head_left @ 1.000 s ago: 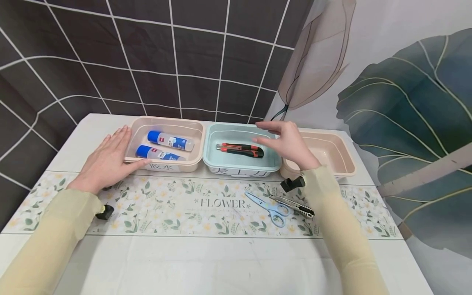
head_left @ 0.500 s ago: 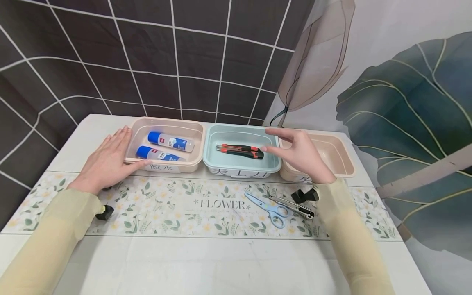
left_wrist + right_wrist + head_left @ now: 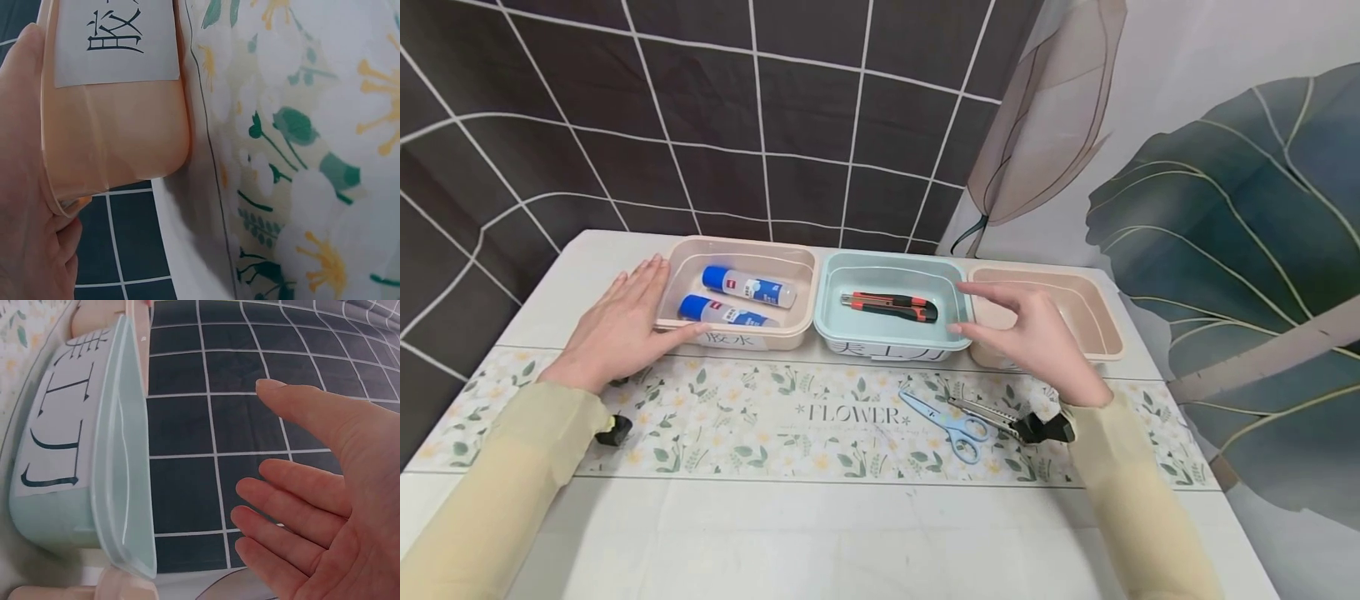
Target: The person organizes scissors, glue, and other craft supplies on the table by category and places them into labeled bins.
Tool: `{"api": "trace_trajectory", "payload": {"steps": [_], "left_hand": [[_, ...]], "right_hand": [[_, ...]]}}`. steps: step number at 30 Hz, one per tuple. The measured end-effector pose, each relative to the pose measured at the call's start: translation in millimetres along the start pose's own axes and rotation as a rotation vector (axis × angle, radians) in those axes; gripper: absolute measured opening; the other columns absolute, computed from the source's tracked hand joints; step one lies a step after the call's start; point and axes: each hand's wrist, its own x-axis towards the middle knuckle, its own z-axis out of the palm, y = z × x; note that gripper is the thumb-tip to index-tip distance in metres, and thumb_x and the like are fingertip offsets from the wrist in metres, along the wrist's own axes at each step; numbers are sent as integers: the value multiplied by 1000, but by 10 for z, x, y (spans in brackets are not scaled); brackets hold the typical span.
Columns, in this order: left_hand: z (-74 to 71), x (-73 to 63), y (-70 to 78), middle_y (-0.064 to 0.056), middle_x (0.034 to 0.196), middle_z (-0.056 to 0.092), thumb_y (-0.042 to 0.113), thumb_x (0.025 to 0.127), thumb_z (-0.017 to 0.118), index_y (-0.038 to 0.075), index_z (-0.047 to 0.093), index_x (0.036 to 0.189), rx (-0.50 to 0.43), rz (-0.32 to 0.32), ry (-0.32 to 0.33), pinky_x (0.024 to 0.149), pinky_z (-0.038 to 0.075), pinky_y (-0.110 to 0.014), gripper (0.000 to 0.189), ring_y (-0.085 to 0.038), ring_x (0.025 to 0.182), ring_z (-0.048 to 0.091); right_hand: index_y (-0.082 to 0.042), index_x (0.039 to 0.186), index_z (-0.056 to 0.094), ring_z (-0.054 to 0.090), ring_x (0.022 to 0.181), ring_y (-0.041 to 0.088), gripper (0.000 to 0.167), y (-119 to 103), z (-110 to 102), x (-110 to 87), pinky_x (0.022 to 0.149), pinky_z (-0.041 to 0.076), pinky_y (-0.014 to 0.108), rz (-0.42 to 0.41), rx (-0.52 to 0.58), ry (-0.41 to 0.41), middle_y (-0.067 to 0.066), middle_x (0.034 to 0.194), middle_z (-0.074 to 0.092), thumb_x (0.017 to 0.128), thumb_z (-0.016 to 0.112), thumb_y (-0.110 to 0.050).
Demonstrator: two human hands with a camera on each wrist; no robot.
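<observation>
My left hand (image 3: 617, 325) rests against the left side of a pink bin (image 3: 797, 333), fingers straight and the thumb along its front rim. Two glue bottles (image 3: 748, 287) with blue caps lie inside it. In the middle stands a light blue bin (image 3: 831, 325) holding red-and-black utility knives (image 3: 891, 307), side by side. My right hand (image 3: 1045, 337) hovers at the blue bin's right end, thumb and fingers spread apart with nothing between them. It partly covers a second pink bin (image 3: 1105, 333). In the right wrist view the palm and relaxed fingers show beside the blue bin.
In front of the bins, light blue scissors (image 3: 951, 425) and a grey utility knife (image 3: 985, 412) lie on the flowered strip (image 3: 715, 417) of the white table. Paper labels (image 3: 119, 44) with written characters are on the bin fronts. A dark gridded cloth (image 3: 700, 108) hangs behind.
My right hand has moved right and slightly toward me, from over the blue bin to its right end, its wrist strap now overlapping the grey knife. The left hand has stayed put.
</observation>
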Motion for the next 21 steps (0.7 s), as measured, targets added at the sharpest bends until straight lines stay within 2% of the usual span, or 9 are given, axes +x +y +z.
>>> {"api": "trace_trajectory", "payload": {"steps": [3,5,10,12,17,21], "left_hand": [[-21,-2,7,-28,166,4,71,95,49,-7,3,159,14,0,-11,122,-10,-43,111,-40,153,3],[-37,2,15,-29,165,5,71,95,49,-8,3,159,21,1,-21,122,-10,-44,111,-41,153,3],[-63,23,33,-31,164,5,72,95,48,-9,3,158,31,0,-46,122,-9,-45,112,-43,152,5],[-67,28,36,-31,164,5,72,95,48,-9,2,158,31,-2,-54,122,-9,-46,112,-43,152,5],[-68,30,37,-31,164,5,72,95,47,-8,2,159,27,-10,-58,122,-9,-46,112,-43,152,4],[-67,24,35,-30,165,5,72,95,47,-8,2,159,26,-14,-56,122,-9,-46,112,-43,152,4]], "right_hand": [[-19,130,72,56,129,19,54,19,0,-53,103,44,51,-8,4,3,-1,130,68,83,86,-40],[-20,129,73,61,118,21,52,37,1,-85,100,45,51,-8,13,3,-1,130,68,83,86,-39],[-18,129,73,63,116,21,50,97,4,-157,102,45,53,-11,8,7,0,130,68,84,86,-35],[-15,129,73,58,126,20,50,121,8,-186,106,43,55,-10,11,8,1,130,68,85,86,-33],[-12,129,72,57,128,19,51,174,17,-261,108,42,55,7,58,-8,-1,128,69,84,87,-31],[-12,131,71,56,129,19,52,220,12,-337,106,45,54,13,50,-23,-1,128,69,85,86,-31]]}}
